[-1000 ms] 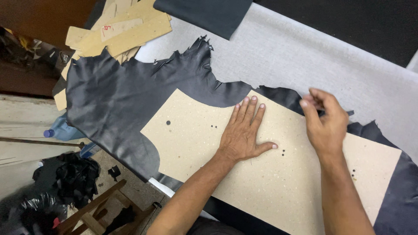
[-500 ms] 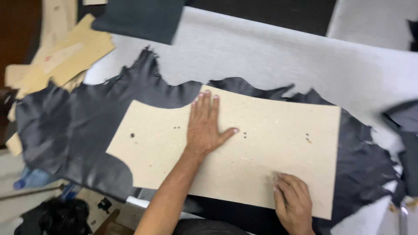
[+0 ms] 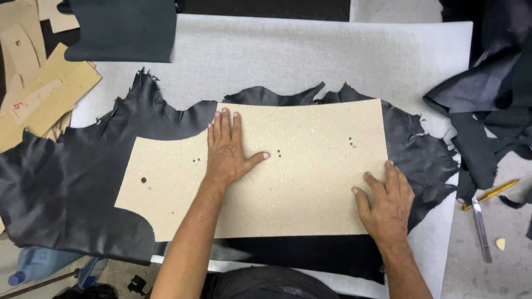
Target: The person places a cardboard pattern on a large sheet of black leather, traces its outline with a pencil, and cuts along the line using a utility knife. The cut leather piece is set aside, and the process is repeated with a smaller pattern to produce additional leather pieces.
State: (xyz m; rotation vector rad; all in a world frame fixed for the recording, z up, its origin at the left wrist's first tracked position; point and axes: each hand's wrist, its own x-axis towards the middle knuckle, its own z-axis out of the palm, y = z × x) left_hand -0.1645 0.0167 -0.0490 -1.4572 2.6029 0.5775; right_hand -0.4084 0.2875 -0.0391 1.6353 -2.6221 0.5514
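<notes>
A large beige cardboard pattern (image 3: 299, 177) lies flat on a black leather hide (image 3: 72, 177) spread over a grey felt-covered table (image 3: 288, 55). My left hand (image 3: 226, 149) presses flat on the pattern near its middle, fingers together and thumb out. My right hand (image 3: 386, 202) rests palm down on the pattern's lower right corner, fingers spread, at the edge where the leather shows. Neither hand holds anything.
More cardboard patterns (image 3: 39, 94) are stacked at the far left. A dark leather piece (image 3: 122, 30) lies at the top left, and a heap of black leather scraps (image 3: 487, 105) at the right. A yellow pen (image 3: 490, 194) and a metal blade tool (image 3: 481, 227) lie at the right edge.
The view has swung right and straightened. My right hand moved from the pattern's far edge down to its near right corner. My left hand stayed pressed on the pattern.
</notes>
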